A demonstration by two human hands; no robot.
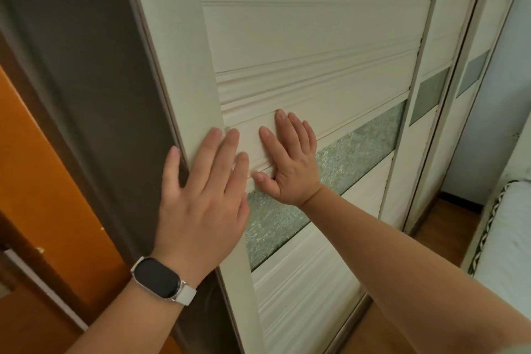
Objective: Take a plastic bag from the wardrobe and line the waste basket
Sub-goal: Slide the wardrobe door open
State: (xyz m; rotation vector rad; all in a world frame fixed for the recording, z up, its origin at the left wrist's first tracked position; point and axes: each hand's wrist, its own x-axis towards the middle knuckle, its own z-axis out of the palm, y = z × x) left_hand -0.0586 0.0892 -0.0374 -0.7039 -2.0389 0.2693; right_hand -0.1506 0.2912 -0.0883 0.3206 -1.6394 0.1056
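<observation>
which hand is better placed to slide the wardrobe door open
Probably the left hand: its fingers wrap the wardrobe door edge. The right hand only lies flat on the panel.

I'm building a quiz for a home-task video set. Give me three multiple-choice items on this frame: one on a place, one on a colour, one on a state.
1. Where does the left hand rest?
A. on the left edge of the wardrobe door
B. on the floor
C. on the mattress

2. What colour is the strap of the smartwatch?
A. red
B. white
C. green

3. How are the hands placed?
A. both flat and open against the door
B. both clenched in fists
C. holding a plastic bag

Answers: 1 A, its thumb wraps the door's edge; 2 B, a pale strap shows beside the dark screen; 3 A, the right hand also lies spread on the panel above the textured glass strip, and no bag is in view.
</observation>
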